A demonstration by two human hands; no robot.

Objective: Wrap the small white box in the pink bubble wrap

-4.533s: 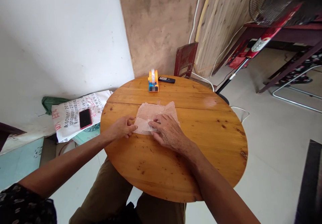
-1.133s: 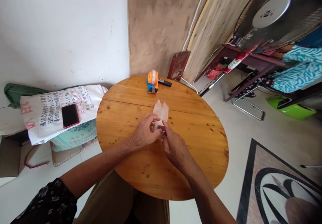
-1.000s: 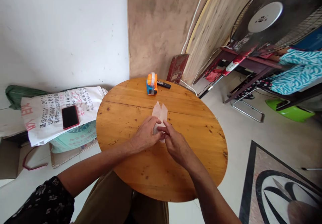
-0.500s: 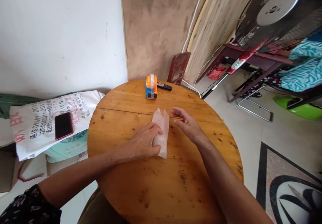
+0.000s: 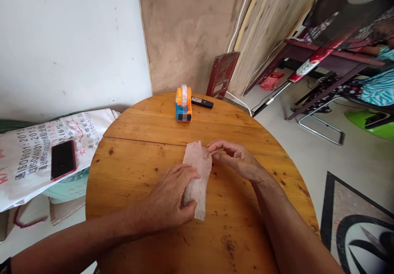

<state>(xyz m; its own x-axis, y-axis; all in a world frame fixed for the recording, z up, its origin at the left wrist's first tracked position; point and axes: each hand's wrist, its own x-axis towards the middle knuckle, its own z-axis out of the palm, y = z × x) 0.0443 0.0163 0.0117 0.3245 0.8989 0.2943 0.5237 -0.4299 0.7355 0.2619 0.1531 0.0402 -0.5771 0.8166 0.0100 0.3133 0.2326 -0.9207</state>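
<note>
A folded strip of whitish, translucent bubble wrap (image 5: 198, 187) lies lengthwise on the round wooden table (image 5: 144, 122). My left hand (image 5: 172, 196) lies over its left side, holding it down, thumb and fingertips set apart on it. At the upper right corner, my right hand (image 5: 235, 159) pinches a thin raised edge of the wrap between thumb and fingers. Whether anything lies inside the folds cannot be made out. Farther back stands an orange and blue tape dispenser (image 5: 184, 105) with a roll of clear tape. Neither hand touches it.
Beside the dispenser is a black remote-like object (image 5: 203, 102). A phone (image 5: 63, 160) rests on a white printed sack (image 5: 33, 159) to the left. A dark red chair (image 5: 224, 72) stands behind the table. At right are a fan (image 5: 338, 15) and a seated person (image 5: 380, 89).
My right hand has come in from beside the wrap and closed on its upper right edge. The left hand stays on the wrap. The view has shifted closer to the table.
</note>
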